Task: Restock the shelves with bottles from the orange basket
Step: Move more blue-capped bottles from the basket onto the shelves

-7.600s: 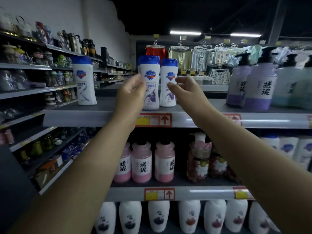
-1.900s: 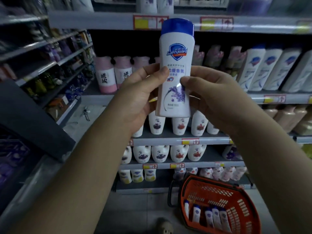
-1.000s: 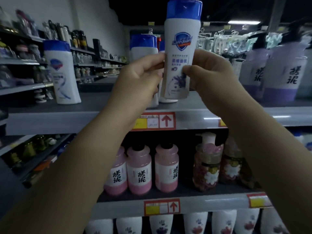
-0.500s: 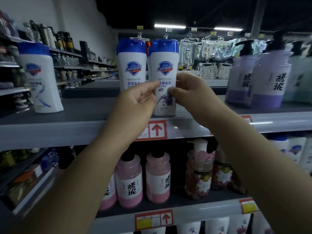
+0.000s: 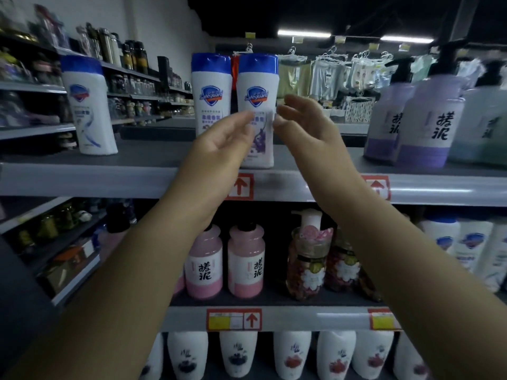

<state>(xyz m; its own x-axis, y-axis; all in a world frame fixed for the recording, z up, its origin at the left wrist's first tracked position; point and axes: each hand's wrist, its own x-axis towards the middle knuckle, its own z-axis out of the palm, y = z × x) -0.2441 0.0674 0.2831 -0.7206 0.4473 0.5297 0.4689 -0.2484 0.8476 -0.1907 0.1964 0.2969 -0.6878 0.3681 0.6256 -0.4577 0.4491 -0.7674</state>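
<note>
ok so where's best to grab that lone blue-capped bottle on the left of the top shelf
Grip the lone bottle across its middle from the front, clasping its two sides: it stands upright near the top shelf edge with room either side.

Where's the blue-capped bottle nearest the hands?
The bottle stands on the top shelf, mid-view, right of a twin bottle, between the left hand and right hand.

white bottle with blue cap, pink bottles, lilac pump bottles
</note>
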